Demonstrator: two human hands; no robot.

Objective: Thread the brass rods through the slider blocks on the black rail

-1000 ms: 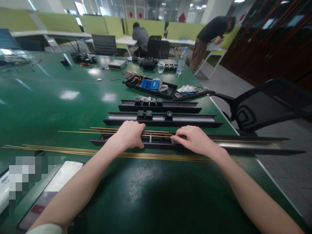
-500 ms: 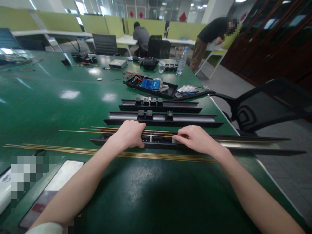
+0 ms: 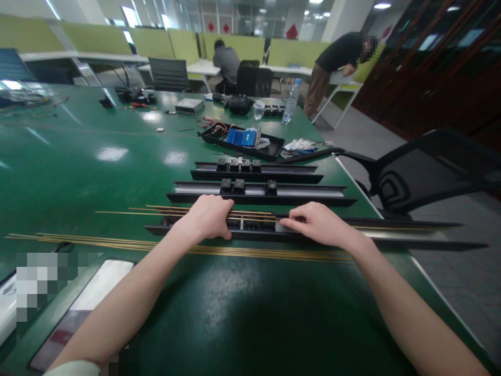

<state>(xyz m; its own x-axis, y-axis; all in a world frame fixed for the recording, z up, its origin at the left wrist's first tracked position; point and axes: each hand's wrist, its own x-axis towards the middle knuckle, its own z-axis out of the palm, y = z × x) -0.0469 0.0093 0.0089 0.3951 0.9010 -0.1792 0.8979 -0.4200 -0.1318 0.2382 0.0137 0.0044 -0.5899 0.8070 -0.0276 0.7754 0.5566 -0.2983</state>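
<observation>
My left hand [image 3: 209,216] is wrapped over the nearest black rail [image 3: 250,233], with its thumb on the front side. Under and beside it, several thin brass rods [image 3: 252,214] lie along the rail, their left ends sticking out past it. Farther right, my right hand [image 3: 311,222] pinches a thin brass rod at the rail, thumb and forefinger together. Black blocks [image 3: 256,224] sit inside the rail between the hands. In front of the rail, a bundle of long brass rods [image 3: 250,252] lies on the green table [image 3: 242,313].
Two shorter black rails [image 3: 313,199] [image 3: 293,176] with black blocks lie behind. Farther back are a black tray [image 3: 274,149], gloves [image 3: 301,146] and a bottle [image 3: 290,102]. A phone-like device [image 3: 84,308] lies front left, a chair [image 3: 430,167] stands right. Two people are in the background.
My right hand has shifted very slightly to the right, its fingertips still at the rod. My left hand stays on the rail. The camera view has moved slightly.
</observation>
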